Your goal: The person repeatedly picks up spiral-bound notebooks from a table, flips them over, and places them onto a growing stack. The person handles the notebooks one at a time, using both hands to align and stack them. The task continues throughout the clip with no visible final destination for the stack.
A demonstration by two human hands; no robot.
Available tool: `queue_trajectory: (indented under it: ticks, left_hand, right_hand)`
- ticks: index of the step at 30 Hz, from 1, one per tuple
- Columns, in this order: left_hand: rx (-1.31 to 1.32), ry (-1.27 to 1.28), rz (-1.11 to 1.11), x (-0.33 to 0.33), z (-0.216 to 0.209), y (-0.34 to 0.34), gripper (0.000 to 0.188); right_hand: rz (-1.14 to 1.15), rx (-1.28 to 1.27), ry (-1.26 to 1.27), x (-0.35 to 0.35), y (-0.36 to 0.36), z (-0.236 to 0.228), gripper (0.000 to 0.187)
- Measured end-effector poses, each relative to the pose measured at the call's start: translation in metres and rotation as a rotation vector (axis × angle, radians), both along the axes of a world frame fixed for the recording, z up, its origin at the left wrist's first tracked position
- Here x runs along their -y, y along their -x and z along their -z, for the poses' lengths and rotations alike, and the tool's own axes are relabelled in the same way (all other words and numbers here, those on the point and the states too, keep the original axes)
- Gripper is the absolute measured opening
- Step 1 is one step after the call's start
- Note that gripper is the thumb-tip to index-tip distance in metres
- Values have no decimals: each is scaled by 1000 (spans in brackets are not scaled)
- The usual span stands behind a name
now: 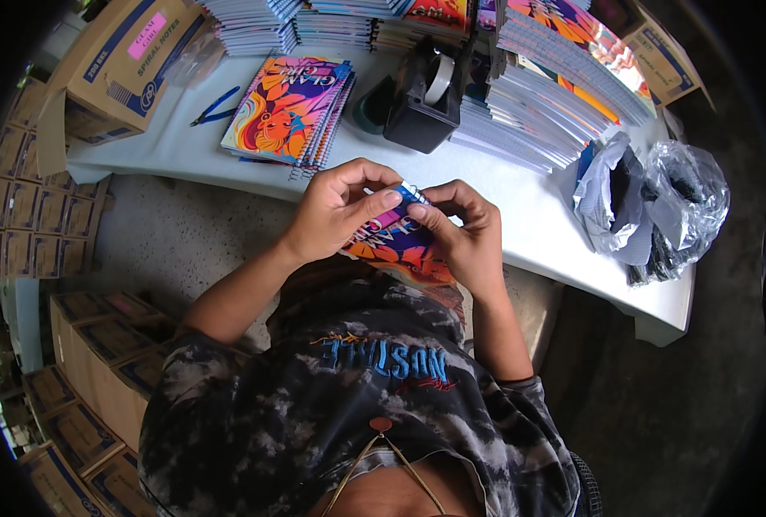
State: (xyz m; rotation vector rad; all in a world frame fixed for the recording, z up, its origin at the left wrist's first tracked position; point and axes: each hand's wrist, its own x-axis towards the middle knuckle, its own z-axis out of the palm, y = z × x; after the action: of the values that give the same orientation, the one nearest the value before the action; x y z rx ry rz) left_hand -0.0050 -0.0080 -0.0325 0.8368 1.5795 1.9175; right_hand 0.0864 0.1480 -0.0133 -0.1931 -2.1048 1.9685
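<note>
A spiral notebook (404,250) with a bright orange and purple cover rests over my lap, its bound end raised toward the table edge. My left hand (341,207) pinches the notebook near the left part of its spiral. On the other side, my right hand (467,231) has thumb and fingers closed at the right end of the coil. The two thumbs sit close together at the binding. Just past my hands, a small pile of matching notebooks (288,108) lies on the table. Blue-handled pliers (217,107) lie left of that pile.
A black tape dispenser (424,108) stands on the white-covered table (176,155). Tall notebook stacks (546,95) fill the back and right. Clear plastic wrap with black coils (684,194) sits at the right end. An open carton (116,69) is at left; boxes (43,198) are piled beyond.
</note>
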Motion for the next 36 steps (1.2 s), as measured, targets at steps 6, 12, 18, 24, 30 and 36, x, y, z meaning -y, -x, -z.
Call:
queue_trajectory:
  ticks: [6,12,18,24,30,36]
  left_hand:
    - [42,8,30,1,-2,1,16]
    - [140,29,56,-3,-13,2,16]
    - [222,12,249,1,-10,15,13]
    - [-56,106,293,5,-3,24,19]
    - [-212,63,-155,24,-18,40,69]
    - [47,-198,-334,28,-17,24,39]
  right_hand:
    - [-33,88,-369,-1,-3,3,16]
    - [40,54,-204,1,-3,1,16]
    - [13,-112,-407,1,-4,3,18]
    - [34,-182,-621,14,-6,2,18]
    - [399,-317,141,-9,-6,-1,17]
    - [131,-612,745,-4,38,-11,15]
